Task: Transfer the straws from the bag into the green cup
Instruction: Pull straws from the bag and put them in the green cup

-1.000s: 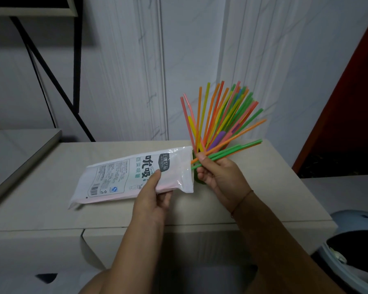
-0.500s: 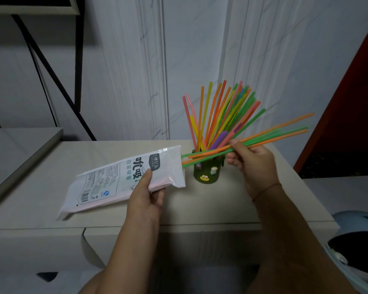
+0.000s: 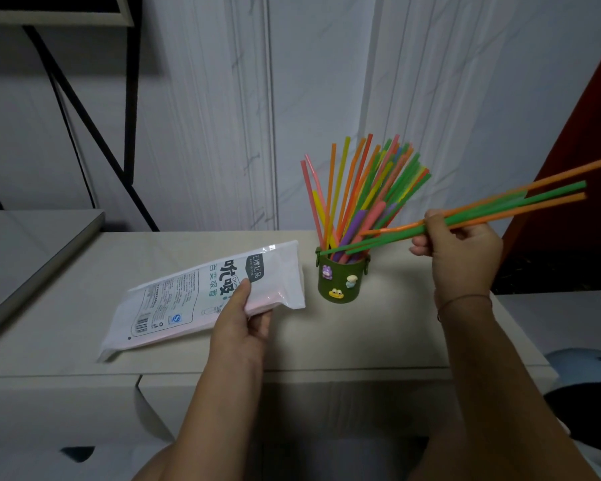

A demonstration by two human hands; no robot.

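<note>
A dark green cup [image 3: 340, 277] with small cartoon charms stands on the pale table [image 3: 379, 335], and many coloured straws [image 3: 361, 196] fan upward out of it. To its left lies the white plastic straw bag [image 3: 188, 300], its open end toward the cup. My left hand [image 3: 240, 324] grips the bag near that end. My right hand [image 3: 458, 248], right of the cup, pinches a small bunch of green and orange straws [image 3: 517, 206]. They slant up to the right, fully out of the bag, with their lower tips over the cup's rim.
A white panelled wall [image 3: 327, 98] rises right behind the cup. A black metal frame [image 3: 129, 98] stands at the back left above a lower grey surface [image 3: 32, 244]. A pale blue round object [image 3: 587, 387] sits low on the right, past the table's edge.
My right hand has drawn the bunch of green and orange straws out of the bag and moved right and upward. The bag has slid slightly left in my left hand.
</note>
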